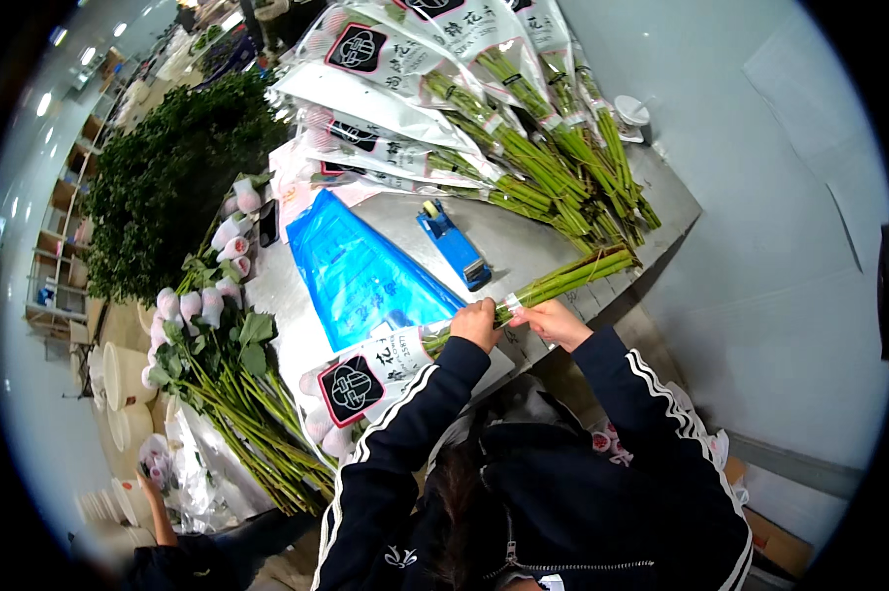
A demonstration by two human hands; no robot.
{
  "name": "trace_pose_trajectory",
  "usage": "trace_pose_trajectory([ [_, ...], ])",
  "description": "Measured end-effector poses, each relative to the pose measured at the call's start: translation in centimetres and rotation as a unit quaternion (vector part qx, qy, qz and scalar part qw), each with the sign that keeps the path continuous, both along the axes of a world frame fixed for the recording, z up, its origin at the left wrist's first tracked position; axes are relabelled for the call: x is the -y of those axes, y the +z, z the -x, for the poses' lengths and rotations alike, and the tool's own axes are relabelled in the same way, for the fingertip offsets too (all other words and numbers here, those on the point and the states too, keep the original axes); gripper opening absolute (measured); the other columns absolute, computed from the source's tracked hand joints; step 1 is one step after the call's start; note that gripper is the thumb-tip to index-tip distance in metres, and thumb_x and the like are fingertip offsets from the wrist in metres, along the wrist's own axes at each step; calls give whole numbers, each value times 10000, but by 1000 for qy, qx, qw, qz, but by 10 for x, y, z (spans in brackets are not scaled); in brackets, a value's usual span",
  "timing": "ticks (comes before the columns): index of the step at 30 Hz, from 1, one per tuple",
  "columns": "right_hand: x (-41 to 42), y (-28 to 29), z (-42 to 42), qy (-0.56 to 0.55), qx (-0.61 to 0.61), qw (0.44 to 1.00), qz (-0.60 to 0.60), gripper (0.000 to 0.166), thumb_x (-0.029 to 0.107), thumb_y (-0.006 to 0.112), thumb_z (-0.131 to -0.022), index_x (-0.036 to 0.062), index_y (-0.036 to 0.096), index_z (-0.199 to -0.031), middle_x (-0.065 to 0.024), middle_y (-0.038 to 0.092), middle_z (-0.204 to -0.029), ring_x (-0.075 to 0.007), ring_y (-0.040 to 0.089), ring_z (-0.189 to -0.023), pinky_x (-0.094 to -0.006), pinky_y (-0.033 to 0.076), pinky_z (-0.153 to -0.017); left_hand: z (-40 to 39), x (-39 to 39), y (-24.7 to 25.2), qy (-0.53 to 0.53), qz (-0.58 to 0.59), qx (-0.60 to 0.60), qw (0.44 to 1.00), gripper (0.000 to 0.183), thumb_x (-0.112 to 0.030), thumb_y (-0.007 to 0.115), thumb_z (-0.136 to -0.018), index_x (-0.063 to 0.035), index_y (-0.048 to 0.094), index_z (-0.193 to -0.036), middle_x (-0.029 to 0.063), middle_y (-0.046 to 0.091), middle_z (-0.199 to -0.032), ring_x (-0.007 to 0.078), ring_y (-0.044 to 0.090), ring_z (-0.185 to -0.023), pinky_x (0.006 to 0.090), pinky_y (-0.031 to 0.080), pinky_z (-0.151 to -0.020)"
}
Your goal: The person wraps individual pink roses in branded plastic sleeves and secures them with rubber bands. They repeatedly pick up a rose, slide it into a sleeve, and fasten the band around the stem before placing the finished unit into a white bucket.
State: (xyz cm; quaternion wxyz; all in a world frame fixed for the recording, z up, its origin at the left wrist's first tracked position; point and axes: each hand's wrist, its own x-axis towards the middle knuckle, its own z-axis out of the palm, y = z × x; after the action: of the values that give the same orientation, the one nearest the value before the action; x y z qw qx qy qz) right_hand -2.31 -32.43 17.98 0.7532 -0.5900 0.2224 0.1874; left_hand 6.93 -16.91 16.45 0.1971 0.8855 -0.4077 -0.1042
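A wrapped bundle of roses point(385, 369) lies slantwise near the table's front edge, its heads in a printed plastic sleeve. My left hand point(476, 326) grips the bundle where the sleeve narrows. Close beside it, my right hand point(555, 323) holds the bare green stems point(581, 277) from below, fingers at the white tape band point(511, 301) around them. Beyond my hands lies a blue tape dispenser point(453, 244) with a roll in it. A stack of blue plastic flower sleeves point(363, 277) rests left of the dispenser.
Several wrapped bouquets point(488, 111) are piled at the table's far side. Loose roses with netted heads point(211, 306) lie on the left, before a mass of dark foliage point(178, 170). A white cup point(630, 114) stands by the wall. Another person's hand point(149, 487) shows at lower left.
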Motion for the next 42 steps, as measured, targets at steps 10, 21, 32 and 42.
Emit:
trace_pose_trajectory([
  [10,9,32,21,-157,29,978,-137,344,187,449,-866,1,439,-1155,-103,535,-993,-109,527,-787,-198,422,-602,17,1,1,-86,-38,22,995,349,-175,694,-578,-26,461,-790,138,568,-742,297,570,-721,384,450,-634],
  [21,-48,29,21,57,230,883,404,636,508,655,-618,-3,530,-977,-223,581,-818,-358,570,-756,-418,451,-663,123,38,8,-384,204,175,884,120,-192,525,-677,-87,485,-718,82,523,-688,240,542,-677,364,413,-610],
  [32,-90,83,105,-313,-115,734,592,598,65,553,-617,-53,392,-1181,-175,581,-641,-310,565,-713,-428,379,-671,237,39,37,-643,44,142,751,128,-178,486,-710,-88,493,-800,73,488,-741,250,510,-731,375,411,-614],
  [42,-149,134,328,-579,-88,485,649,329,147,613,-634,16,541,-927,-144,538,-835,-314,491,-842,-394,391,-734,264,-54,63,-834,202,-88,506,389,-112,499,-722,-71,494,-1109,125,430,-1189,330,425,-1066,437,354,-892],
])
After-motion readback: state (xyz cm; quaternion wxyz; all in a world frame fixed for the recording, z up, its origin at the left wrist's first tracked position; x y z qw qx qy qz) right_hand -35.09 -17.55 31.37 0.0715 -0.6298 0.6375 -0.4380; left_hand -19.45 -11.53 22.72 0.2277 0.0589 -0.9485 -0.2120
